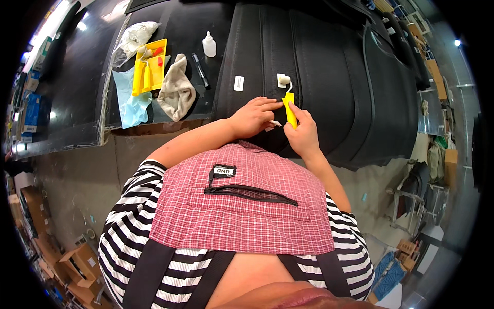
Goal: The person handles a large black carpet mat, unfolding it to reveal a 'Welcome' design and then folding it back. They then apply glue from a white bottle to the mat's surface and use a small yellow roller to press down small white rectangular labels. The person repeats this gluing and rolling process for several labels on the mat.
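Note:
My right hand (303,135) is closed round the yellow handle of a small hand roller (290,110). Its white roller head rests on a white label (280,84) on a large black ribbed panel (319,72). Beside it, my left hand (253,116) has its upper fingers stretched toward the roller handle; whether they touch it I cannot tell. A small white piece (276,123), perhaps paper, sticks out from the lower fingers of that hand. Another white label (239,83) lies flat on the panel, further left.
Left of the panel, the black table (170,31) holds a yellow tray (137,81) with another roller, a beige cloth (177,92), a light blue sheet (128,98), a black marker (200,71), a white squeeze bottle (209,45) and a clear plastic bag (136,38).

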Demonstrator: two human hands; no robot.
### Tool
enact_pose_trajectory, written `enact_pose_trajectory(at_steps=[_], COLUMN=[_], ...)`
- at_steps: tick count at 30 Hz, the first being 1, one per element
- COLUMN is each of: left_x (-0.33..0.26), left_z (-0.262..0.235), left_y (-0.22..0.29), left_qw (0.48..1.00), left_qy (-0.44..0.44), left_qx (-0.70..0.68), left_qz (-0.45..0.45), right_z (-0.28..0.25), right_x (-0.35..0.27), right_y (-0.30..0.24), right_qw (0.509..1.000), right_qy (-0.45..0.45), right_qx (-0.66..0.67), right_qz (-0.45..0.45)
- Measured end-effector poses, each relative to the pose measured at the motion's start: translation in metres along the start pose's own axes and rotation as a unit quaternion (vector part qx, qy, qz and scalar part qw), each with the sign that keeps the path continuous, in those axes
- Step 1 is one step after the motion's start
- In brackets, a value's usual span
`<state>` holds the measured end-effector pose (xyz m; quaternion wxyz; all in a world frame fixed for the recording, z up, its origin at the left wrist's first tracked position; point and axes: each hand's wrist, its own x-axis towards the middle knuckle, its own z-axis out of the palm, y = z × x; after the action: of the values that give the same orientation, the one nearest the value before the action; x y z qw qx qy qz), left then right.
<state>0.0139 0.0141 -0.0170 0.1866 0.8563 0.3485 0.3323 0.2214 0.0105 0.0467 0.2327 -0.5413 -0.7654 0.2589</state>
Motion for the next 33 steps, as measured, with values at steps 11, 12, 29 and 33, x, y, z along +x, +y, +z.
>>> enact_pose_trajectory(at_steps=[11,12,29,33], left_x=[-0.007,-0.008,-0.007,-0.009], left_z=[0.011,0.011,0.009,0.008], left_y=[-0.015,-0.015,-0.016,-0.016], left_qw=[0.999,0.999,0.999,0.999], left_qy=[-0.016,-0.020,-0.016,-0.023], left_qx=[0.006,0.007,-0.003,-0.001], left_qz=[-0.030,-0.035,-0.035,-0.045], right_z=[-0.007,-0.007,-0.011,-0.021], right_x=[0.005,0.009,0.047,0.020], right_y=[-0.001,-0.003,-0.004,-0.008], right_qw=[0.998,0.998,0.998,0.999], right_qy=[-0.047,-0.053,0.015,-0.014], right_qx=[-0.025,-0.034,0.055,0.036], right_qz=[0.021,0.024,0.018,0.018])
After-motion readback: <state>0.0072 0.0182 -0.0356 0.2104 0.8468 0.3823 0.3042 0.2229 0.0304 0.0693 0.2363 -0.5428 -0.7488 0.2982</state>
